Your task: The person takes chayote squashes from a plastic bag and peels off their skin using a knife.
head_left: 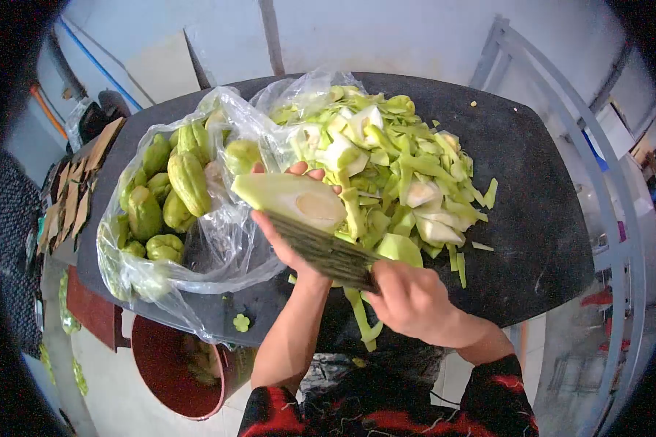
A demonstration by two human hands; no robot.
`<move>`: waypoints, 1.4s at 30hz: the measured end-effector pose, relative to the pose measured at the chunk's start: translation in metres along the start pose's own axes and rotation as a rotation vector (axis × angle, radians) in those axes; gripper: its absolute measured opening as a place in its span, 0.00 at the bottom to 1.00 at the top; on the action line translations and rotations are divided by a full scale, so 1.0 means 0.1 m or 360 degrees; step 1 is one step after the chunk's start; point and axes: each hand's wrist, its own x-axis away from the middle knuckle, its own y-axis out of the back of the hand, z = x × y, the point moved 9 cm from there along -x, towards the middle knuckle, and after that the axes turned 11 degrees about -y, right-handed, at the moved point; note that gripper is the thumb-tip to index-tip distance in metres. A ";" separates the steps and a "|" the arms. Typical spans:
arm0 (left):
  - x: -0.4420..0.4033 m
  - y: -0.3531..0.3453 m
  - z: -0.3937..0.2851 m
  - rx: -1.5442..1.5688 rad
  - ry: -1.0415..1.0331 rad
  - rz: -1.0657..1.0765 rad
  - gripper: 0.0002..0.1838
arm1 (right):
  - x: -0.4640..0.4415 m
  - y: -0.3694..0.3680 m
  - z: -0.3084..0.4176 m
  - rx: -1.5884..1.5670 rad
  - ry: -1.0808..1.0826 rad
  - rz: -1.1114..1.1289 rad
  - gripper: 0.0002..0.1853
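My left hand (290, 244) holds up a peeled, cut chayote (280, 191), its fingers wrapped round the far side. The pale cut face, with the seed hollow showing, is turned up. My right hand (415, 300) grips a knife (317, 251) by the handle, which the fingers mostly hide. Its broad dark blade, smeared by motion, lies along the near side of the chayote, over the left palm. Whether the edge touches the flesh, I cannot tell. Both hands are above a heap of green peelings (393, 156) with pale chayote pieces (437, 229) in it.
A clear plastic bag (109, 262) at the left holds several whole chayotes (188, 182). The dark table (536, 197) has a curved edge. Below its front left edge stands a red bucket (157, 382) with scraps inside. A grey metal frame (623, 247) rises at the right.
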 end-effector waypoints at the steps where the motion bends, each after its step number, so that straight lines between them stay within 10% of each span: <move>1: -0.02 -0.02 0.01 0.0243 0.0019 0.0073 0.36 | 0.02 -0.02 0.04 -0.0019 0.0053 0.0019 0.17; 28: 0.18 -0.30 0.12 0.0483 0.0225 0.0130 0.29 | -0.15 -0.10 0.12 0.0104 0.0034 -0.0103 0.19; 36: -0.01 -0.29 -0.06 -0.0961 -0.0129 0.0526 0.34 | -0.33 0.08 -0.42 -0.0590 -0.0641 0.0134 0.12; 42: -0.01 -0.31 0.08 -0.0917 0.0062 0.0490 0.32 | -0.32 -0.04 -0.45 -0.0477 -0.0555 -0.0031 0.11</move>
